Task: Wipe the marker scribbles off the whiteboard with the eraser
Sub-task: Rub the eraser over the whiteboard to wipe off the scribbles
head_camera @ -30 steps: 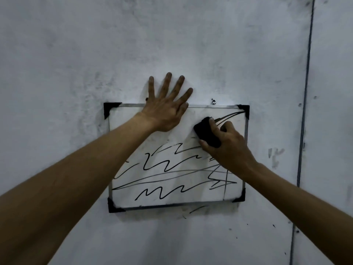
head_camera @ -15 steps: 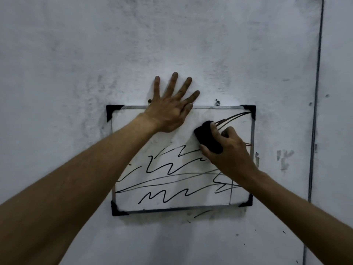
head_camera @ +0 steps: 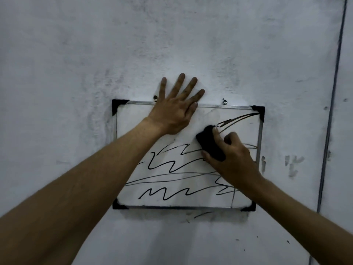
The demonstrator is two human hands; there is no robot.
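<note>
Right hand (head_camera: 232, 155), fingers pinching the eraser (head_camera: 210, 145), has slid slightly lower on the board (head_camera: 172, 202); left hand (head_camera: 174, 113), fingers spread, steadies it; most scribbles (head_camera: 172, 165) remain.

The left hand (head_camera: 174, 113) lies flat, palm down, fingers spread and extended upward, forearm reaching in from the lower left. The right hand (head_camera: 232, 153) sits to its lower right, fingers curled in a closed grip, thumb underneath, forearm extending from the lower right.
</note>
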